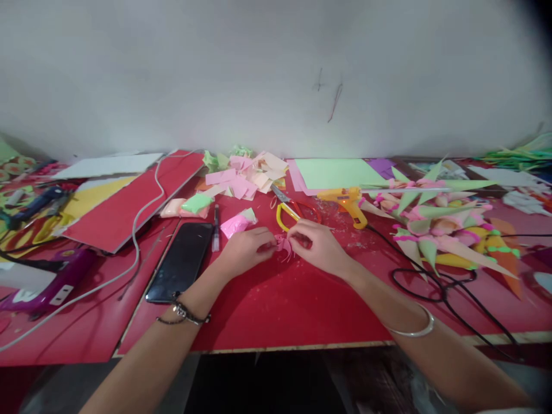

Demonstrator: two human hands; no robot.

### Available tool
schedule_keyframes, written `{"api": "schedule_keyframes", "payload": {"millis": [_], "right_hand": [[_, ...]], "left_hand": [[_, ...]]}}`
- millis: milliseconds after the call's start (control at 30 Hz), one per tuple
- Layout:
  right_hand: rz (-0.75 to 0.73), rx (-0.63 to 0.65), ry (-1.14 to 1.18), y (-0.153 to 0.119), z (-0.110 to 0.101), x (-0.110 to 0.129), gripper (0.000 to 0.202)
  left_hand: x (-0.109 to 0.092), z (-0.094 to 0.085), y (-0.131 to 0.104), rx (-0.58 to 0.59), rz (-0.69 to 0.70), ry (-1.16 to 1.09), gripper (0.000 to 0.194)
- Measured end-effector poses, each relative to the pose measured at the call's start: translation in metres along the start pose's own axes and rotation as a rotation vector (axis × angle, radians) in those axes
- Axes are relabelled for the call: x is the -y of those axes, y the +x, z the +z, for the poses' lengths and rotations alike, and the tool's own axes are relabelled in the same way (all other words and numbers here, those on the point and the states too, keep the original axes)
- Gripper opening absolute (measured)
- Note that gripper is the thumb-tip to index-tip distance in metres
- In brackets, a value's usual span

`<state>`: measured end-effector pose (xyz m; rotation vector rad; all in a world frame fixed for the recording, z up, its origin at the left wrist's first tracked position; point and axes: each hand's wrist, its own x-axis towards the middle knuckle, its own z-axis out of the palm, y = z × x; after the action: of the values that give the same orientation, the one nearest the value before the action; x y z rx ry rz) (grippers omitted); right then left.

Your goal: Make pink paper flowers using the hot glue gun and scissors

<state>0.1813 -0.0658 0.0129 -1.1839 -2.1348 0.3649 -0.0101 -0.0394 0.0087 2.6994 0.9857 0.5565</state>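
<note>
Between my two hands is a small pink fringed paper piece (283, 246), its thin strips curling downward over the red table. My left hand (250, 248) pinches its left side with fingers and thumb closed. From the other side my right hand (318, 244) holds it in a similar pinch; the fingertips partly hide the paper. Just behind the hands lie scissors with yellow and red handles (285, 217). A pink bag of beads or powder (235, 225) is beyond my left hand. The yellow glue gun (345, 202) rests behind my right hand.
A black phone (181, 261) and a pen (216, 230) lie left of my left hand. Paper scraps (245, 175) are heaped at the back. Paper flowers (444, 221) crowd the right, near a looped black cord (444, 287). A white cable (137, 241) crosses the left side.
</note>
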Motion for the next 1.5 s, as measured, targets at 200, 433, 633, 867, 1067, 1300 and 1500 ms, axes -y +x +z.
{"api": "schedule_keyframes", "payload": {"millis": [200,433,633,867,1067,1300,1500], "right_hand": [[0.022,0.034,-0.073,-0.001,0.0,0.0,0.005],[0.05,0.058,-0.149,-0.001,0.001,0.002,0.015],[0.049,0.078,-0.265,-0.003,0.001,0.006,0.023],[0.086,0.065,-0.376,-0.004,0.002,0.011,0.026],[0.146,0.092,-0.414,-0.002,0.005,0.014,0.02],[0.111,0.151,-0.393,-0.003,0.005,0.016,0.021],[0.086,0.195,-0.381,-0.003,0.003,0.017,0.022]], "left_hand": [[0.0,0.0,0.0,0.007,-0.002,0.0,0.011],[0.001,0.001,-0.001,-0.009,0.025,0.027,0.015],[0.001,0.0,0.0,0.011,0.051,0.097,0.022],[0.0,-0.001,0.0,0.022,0.065,0.16,0.025],[0.0,0.0,0.0,0.032,0.068,0.187,0.026],[-0.001,0.001,0.001,0.026,0.09,0.333,0.03],[0.0,0.003,0.0,-0.006,0.099,0.321,0.035]]}}
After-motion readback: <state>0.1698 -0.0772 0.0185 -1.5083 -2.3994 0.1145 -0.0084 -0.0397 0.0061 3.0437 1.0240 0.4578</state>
